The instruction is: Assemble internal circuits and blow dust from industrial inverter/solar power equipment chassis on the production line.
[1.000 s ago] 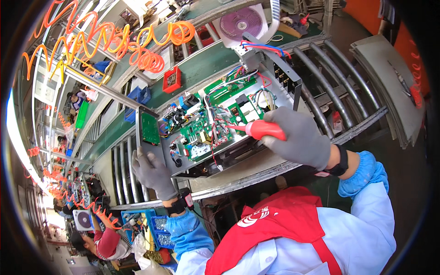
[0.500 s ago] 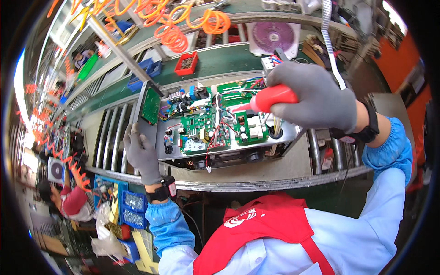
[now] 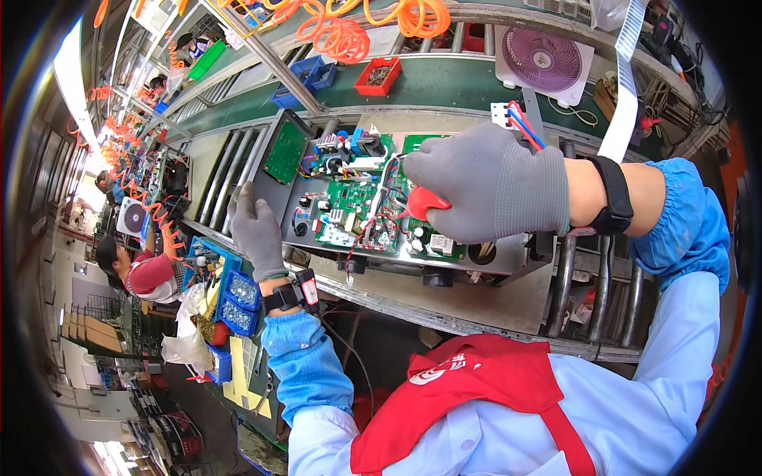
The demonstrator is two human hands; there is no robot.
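A metal case carrying green circuit boards, wires and components lies in front of me. My right hand, in a grey glove, is closed around a red squeeze bottle, mostly hidden by the hand. Its tip points down and left over the boards; whether it touches anything I cannot tell. My left hand, gloved alike, grips the near left edge of the case beside its raised side panel. A connector with red and blue wires sticks up behind my right hand.
The case rests on a board over a roller conveyor. Beyond it are a red bin of small parts, blue bins, a purple fan and orange coiled hoses. Blue trays and a co-worker are at left.
My view has shifted, so the scene sits lower and further right. My right hand has turned over the bottle, covering more of it, and the hand is lower over the boards. My left hand stays at the case edge.
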